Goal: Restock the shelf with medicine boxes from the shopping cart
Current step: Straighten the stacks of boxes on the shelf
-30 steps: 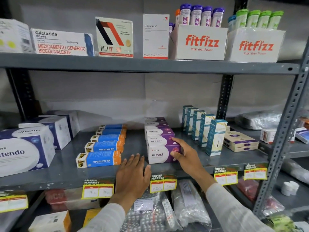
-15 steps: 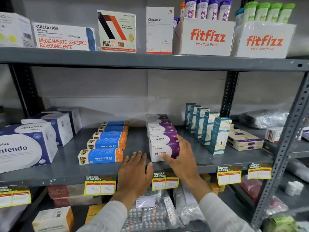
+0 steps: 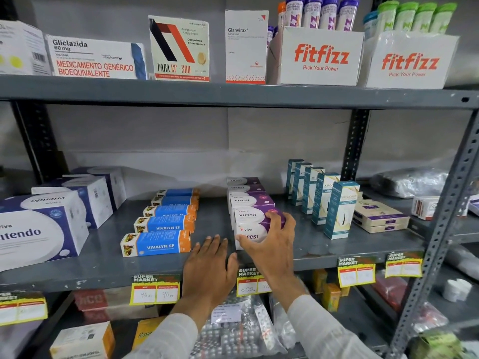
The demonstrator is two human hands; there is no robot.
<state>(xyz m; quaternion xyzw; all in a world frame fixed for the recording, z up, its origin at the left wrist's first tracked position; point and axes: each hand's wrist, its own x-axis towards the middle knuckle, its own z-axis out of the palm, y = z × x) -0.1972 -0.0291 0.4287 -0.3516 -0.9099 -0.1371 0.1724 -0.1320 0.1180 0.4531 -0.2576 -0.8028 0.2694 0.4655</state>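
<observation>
A row of purple-and-white Virest boxes runs back along the grey middle shelf (image 3: 108, 265). My right hand (image 3: 272, 244) wraps over the front Virest box (image 3: 250, 230), thumb on its front face and fingers over its right end. Flat on the shelf's front edge lies my left hand (image 3: 210, 268), fingers spread, holding nothing, just left of that box. The shopping cart is out of sight.
Blue-and-orange Vivalyn EF boxes (image 3: 158, 243) line up to the left, big white-and-blue boxes (image 3: 39, 229) further left. Teal upright boxes (image 3: 340, 208) and flat beige boxes (image 3: 379, 218) stand to the right. A Fitfizz carton (image 3: 321, 57) sits on the upper shelf. Blister packs (image 3: 233, 332) lie below.
My right hand has slid from the right end of the front Virest box to cover its front and top. My left hand stays flat on the shelf edge. The view has shifted a little.
</observation>
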